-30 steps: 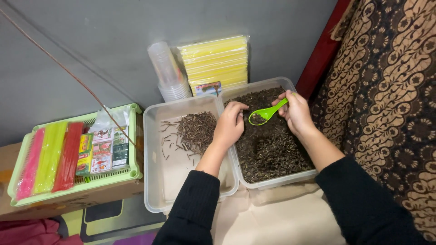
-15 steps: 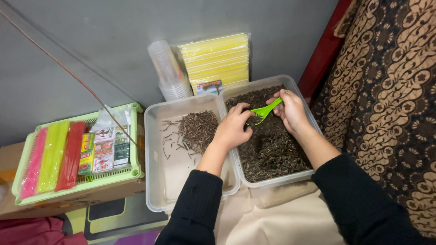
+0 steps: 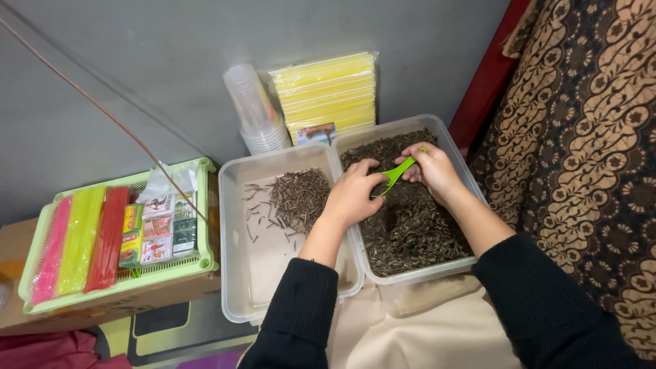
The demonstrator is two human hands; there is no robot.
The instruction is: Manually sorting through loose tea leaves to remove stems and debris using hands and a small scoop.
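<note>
Patterned brown-and-black fabric [image 3: 588,150] along the right edge of the frame; grey wall [image 3: 137,61] across the top. Green plastic basket [image 3: 201,205] at centre left, holding pink, yellow-green and red stick packs beside small printed packets. Two clear plastic tubs side by side at centre: left tub [image 3: 236,273] with a loose heap of thin brown stems [image 3: 297,195] near its upper right corner; right tub [image 3: 451,147] filled with dark dried leaf fragments [image 3: 410,225]. Yellow packet stack [image 3: 324,92] and nested clear cups [image 3: 256,109] behind the tubs, at upper centre. Right hand [image 3: 434,171] above the right tub, fingers closed narrowly on the handle of a green plastic spoon [image 3: 395,175]. Left hand [image 3: 352,195] over the shared rim of both tubs, fingers curled at the spoon's bowl; whether pinching anything, cannot tell.
</note>
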